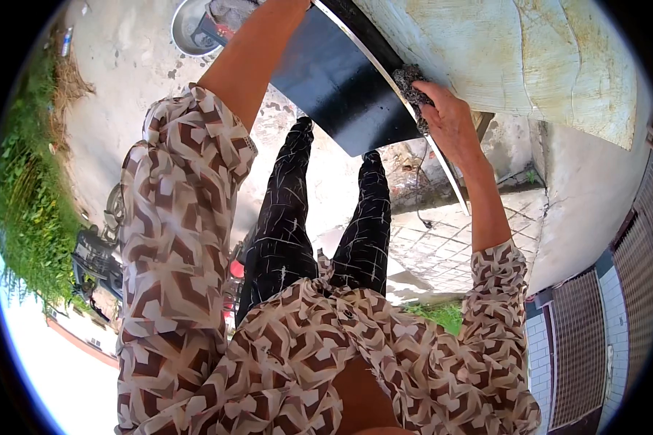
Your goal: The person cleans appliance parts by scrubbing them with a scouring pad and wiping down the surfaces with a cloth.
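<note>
A glossy black panel (334,80) hangs at a slant in front of my legs, its surface wet or reflective. A pale narrow edge strip (384,61) runs along its right side. My right hand (450,123) is closed around a dark grey, rough scouring pad (412,90), which touches the strip and the dark band beside it. My left forearm (250,61) reaches over the panel's upper left side. The left hand lies beyond the top edge of the head view, so its fingers are hidden.
A metal basin (189,32) stands on the concrete ground at upper left, with a grey cloth (228,11) beside it. A stained, pale sheet (486,54) overhangs at upper right. A thin cable (421,203) lies below the strip. A motorbike (98,261) and green plants (29,174) are at left.
</note>
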Motion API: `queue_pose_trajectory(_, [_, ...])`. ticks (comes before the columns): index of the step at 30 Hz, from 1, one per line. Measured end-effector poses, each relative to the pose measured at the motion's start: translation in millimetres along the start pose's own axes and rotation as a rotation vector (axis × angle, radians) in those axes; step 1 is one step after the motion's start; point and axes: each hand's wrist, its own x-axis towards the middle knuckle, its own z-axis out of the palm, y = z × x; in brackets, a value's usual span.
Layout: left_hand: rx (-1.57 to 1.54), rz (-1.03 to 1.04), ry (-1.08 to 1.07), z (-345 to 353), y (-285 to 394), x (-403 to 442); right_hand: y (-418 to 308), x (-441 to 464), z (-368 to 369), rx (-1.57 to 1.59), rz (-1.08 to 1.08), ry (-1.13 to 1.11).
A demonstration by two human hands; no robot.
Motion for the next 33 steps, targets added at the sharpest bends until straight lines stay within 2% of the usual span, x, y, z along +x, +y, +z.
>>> queue_pose_trajectory(1, [0.101, 0.080, 0.031, 2, -4, 13, -3, -3, 0, 0.067, 0.100, -0.019])
queue_pose_trajectory(3, [0.302, 0.227, 0.097, 0, -39, 36, -12, 5, 18, 0.085, 0.123, 0.186])
queue_pose_trajectory(4, [0.660, 0.677, 0.082, -5, -136, 107, -20, 15, 27, 0.090, 0.127, 0.289])
queue_pose_trajectory(7, [0.309, 0.174, 0.030, 6, -32, 18, -38, 57, 44, 0.013, 0.001, 0.453])
queue_pose_trajectory(8, [0.522, 0.252, 0.120, 4, -21, 7, -43, 75, 49, 0.035, -0.031, 0.494])
queue_pose_trajectory(11, [0.168, 0.229, 0.005, 2, -4, -8, -67, 143, 59, 0.069, -0.229, 0.649])
queue_pose_trajectory(14, [0.177, 0.110, -0.021, 3, 9, -3, -84, 217, 65, 0.127, -0.176, 0.500])
queue_pose_trajectory(15, [0.135, 0.136, -0.041, 1, 6, 1, -87, 226, 61, 0.155, -0.190, 0.457])
queue_pose_trajectory(17, [0.049, 0.175, -0.089, -1, -6, 10, -78, 212, 58, 0.178, -0.281, 0.374])
queue_pose_trajectory(18, [-0.025, 0.234, 0.008, 5, -14, 14, -62, 190, 53, 0.171, -0.368, 0.339])
queue_pose_trajectory(20, [0.084, 0.248, 0.010, 4, -17, 13, -43, 122, 31, 0.031, -0.306, 0.225])
queue_pose_trajectory(23, [0.293, 0.257, 0.041, -2, -22, 15, -7, 33, 13, 0.092, -0.159, 0.140])
queue_pose_trajectory(26, [0.442, 0.260, 0.083, -3, -25, 13, -8, 11, 8, 0.186, 0.030, 0.127])
queue_pose_trajectory(28, [0.423, 0.307, 0.115, 1, -22, -1, -20, 34, 21, 0.057, 0.005, 0.225])
queue_pose_trajectory(31, [0.490, 0.206, 0.082, 3, -19, -1, -53, 105, 36, -0.089, -0.118, 0.362])
queue_pose_trajectory(33, [0.290, 0.221, 0.043, 3, -13, -2, -62, 161, 53, -0.075, -0.203, 0.398])
